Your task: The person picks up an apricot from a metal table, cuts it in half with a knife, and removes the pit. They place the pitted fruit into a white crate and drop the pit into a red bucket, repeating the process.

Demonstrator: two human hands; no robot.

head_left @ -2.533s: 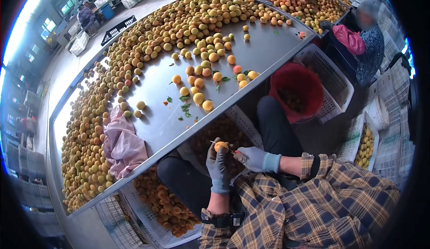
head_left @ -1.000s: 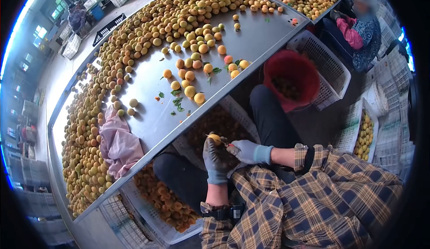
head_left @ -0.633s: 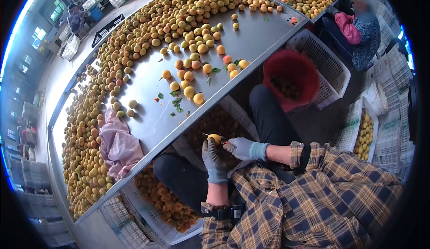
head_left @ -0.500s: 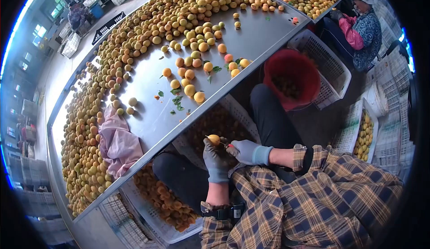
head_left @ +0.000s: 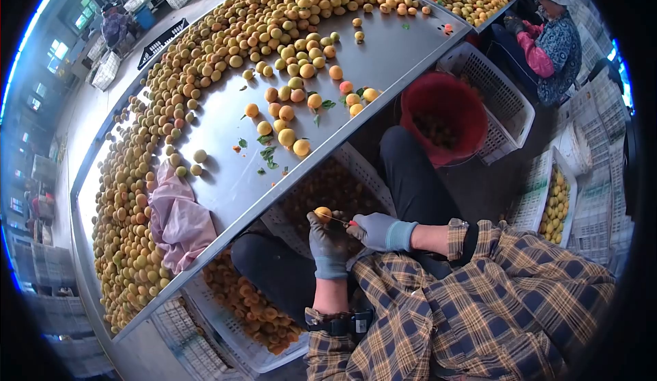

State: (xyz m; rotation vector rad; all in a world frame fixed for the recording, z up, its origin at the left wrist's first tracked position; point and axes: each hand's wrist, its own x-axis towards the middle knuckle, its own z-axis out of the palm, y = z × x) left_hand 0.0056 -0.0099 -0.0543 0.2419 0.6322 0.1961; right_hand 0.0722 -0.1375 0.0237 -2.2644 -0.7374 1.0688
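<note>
one fruit (head_left: pixel 323 213) sat pinched in the left hand (head_left: pixel 328 245), prob for steadiness, right hand (head_left: pixel 378 232) gripping a thin tool (head_left: pixel 352 223)

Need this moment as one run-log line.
left hand: holds orange fruit | right hand: grips red-handled tool, shaft toward fruit | pink cloth: on metal table, against fruit pile

A fruit workshop: broad grey metal table (head_left: pixel 226 131) heaped with round yellow-orange fruit (head_left: pixel 205 66), white plastic crates (head_left: pixel 106 71) upper left.
</note>
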